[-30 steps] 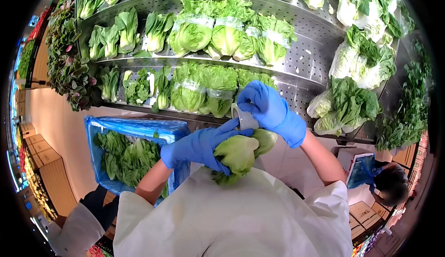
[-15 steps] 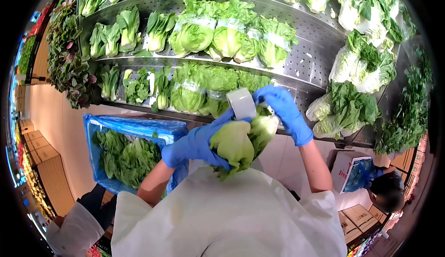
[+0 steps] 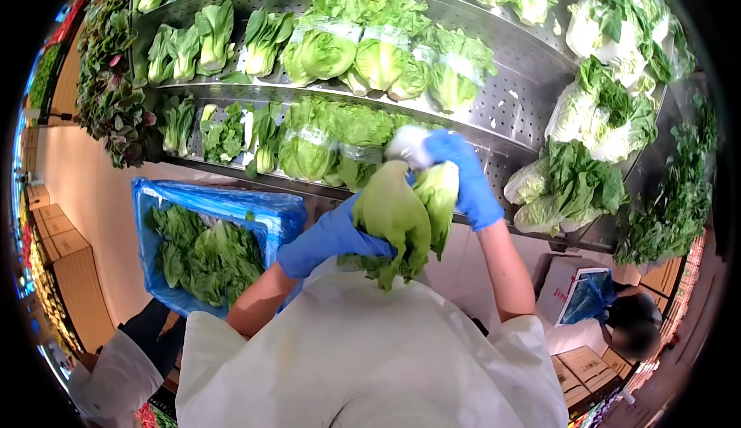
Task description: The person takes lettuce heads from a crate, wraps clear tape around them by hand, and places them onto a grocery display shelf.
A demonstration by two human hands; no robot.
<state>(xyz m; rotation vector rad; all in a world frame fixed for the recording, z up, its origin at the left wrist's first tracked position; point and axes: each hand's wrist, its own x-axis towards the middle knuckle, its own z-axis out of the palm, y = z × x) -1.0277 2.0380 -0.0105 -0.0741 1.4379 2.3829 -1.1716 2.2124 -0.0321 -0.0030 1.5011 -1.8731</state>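
Note:
My left hand point(image 3: 336, 236), in a blue glove, is wrapped round the lower part of a lettuce point(image 3: 394, 216) in front of my chest. A second pale green head point(image 3: 440, 196) is pressed against its right side. My right hand point(image 3: 461, 167), also gloved, is closed at the tape roll point(image 3: 409, 147), which is blurred above the tops of both heads. Taped lettuces point(image 3: 309, 150) stand on the lower shelf just behind the roll.
A blue-lined crate point(image 3: 139, 227) of leafy lettuce stands at lower left. Metal shelves point(image 3: 525, 65) hold bok choy point(image 3: 214, 36), taped lettuces and Chinese cabbages point(image 3: 606, 111). One person point(image 3: 120, 374) is at lower left, another point(image 3: 637, 324) at right beside a white box point(image 3: 557, 289).
The tape roll has passed from my left hand to my right hand. The two heads now stand more upright, side by side. My view has shifted slightly.

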